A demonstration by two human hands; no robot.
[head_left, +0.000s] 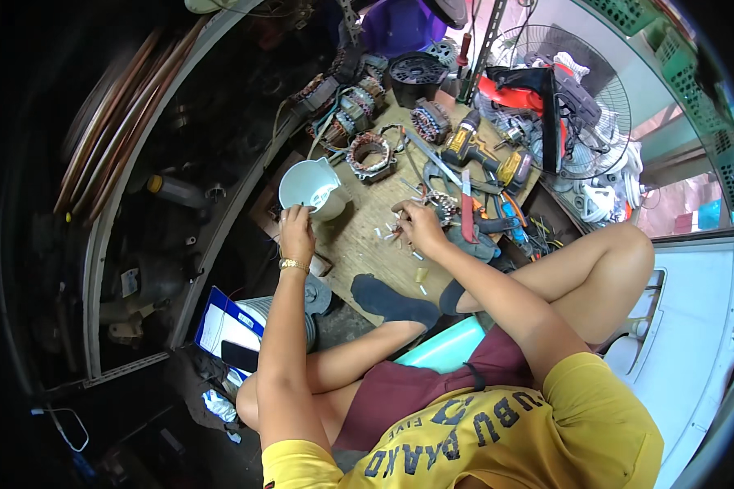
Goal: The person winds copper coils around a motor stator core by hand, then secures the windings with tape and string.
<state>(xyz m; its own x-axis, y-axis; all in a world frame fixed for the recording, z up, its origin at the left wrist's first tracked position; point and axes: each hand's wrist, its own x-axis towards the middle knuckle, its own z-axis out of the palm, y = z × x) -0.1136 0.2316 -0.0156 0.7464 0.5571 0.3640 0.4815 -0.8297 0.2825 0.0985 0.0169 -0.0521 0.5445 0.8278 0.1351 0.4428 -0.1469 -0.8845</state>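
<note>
Yellow cloth of the person's shirt (506, 424) fills the lower edge, with maroon shorts (391, 403) and bent, crossed legs beyond it, dark socks (391, 300) meeting the near end of a wooden board (359, 244). On that board, toward its left side, stands a white pail (295, 181), and the left hand (297, 232), a gold band (294, 265) at its wrist, has its fingers close together at the near rim; I cannot tell whether they pinch anything there. To the right, the right hand (420, 226) is bent low over the board, fingers curled inward, beside a scatter of small white pieces (388, 233); whether one is between the fingertips cannot be told. Past the pail sits a ring of copper windings (355, 155), while a yellow-and-black drill (465, 148) lies farther right, beyond a red-handled tool (467, 213) near the right hand
</note>
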